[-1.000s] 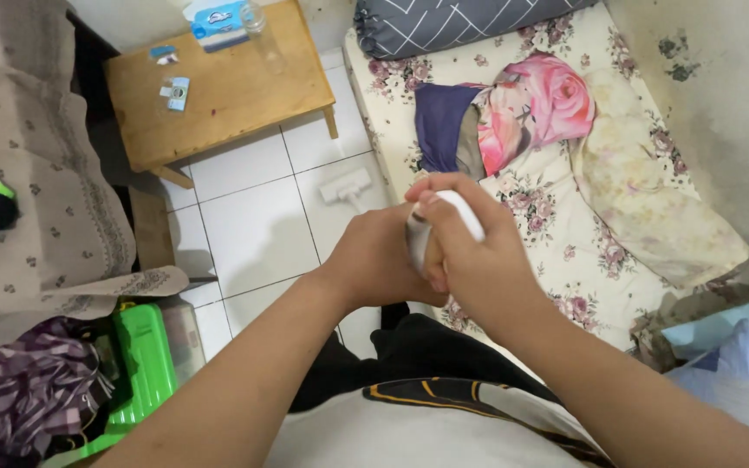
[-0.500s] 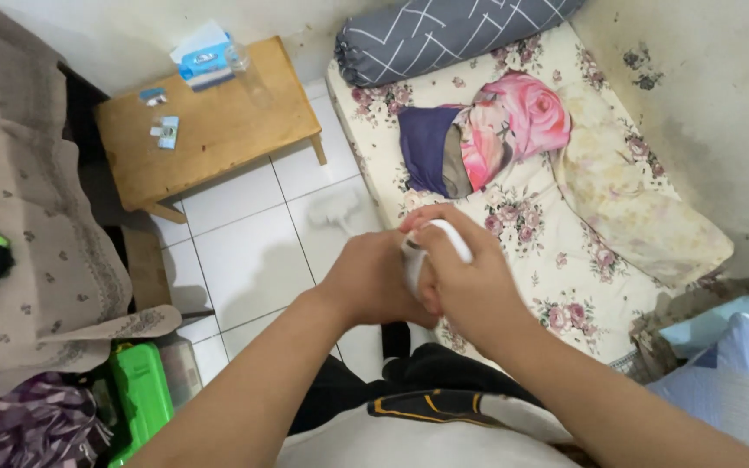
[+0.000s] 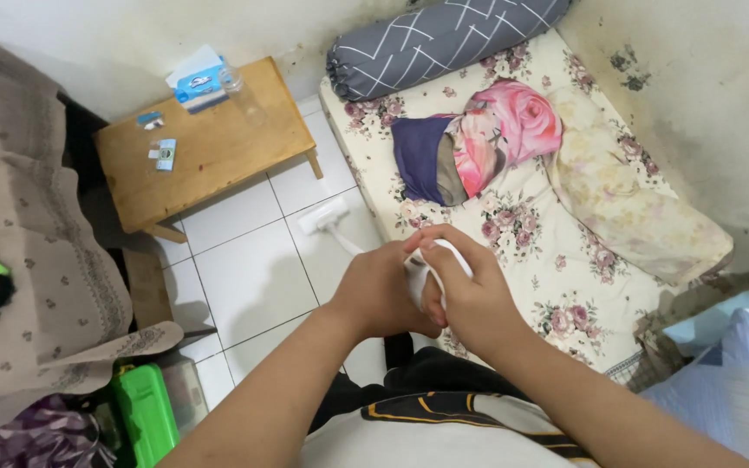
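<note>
My left hand [image 3: 379,290] and my right hand [image 3: 472,302] are clasped together around the white handle [image 3: 453,254] of a long floor tool, held in front of my chest. Its thin white shaft runs down to a flat white head [image 3: 322,215] resting on the white floor tiles [image 3: 253,260] beside the mattress. My fingers hide most of the handle. My black and white shirt [image 3: 444,416] fills the bottom of the view.
A floral mattress [image 3: 565,260] lies right, with a grey bolster [image 3: 435,35] and pink floral pillow [image 3: 487,139]. A low wooden table [image 3: 218,147] with tissue box [image 3: 197,78] and clear bottle [image 3: 240,91] stands left. Beige cloth [image 3: 28,225] and green case [image 3: 145,407] crowd the left.
The view has tilted and my clasped hands sit lower in it. The tool's white head has slid left and farther out across the tiles.
</note>
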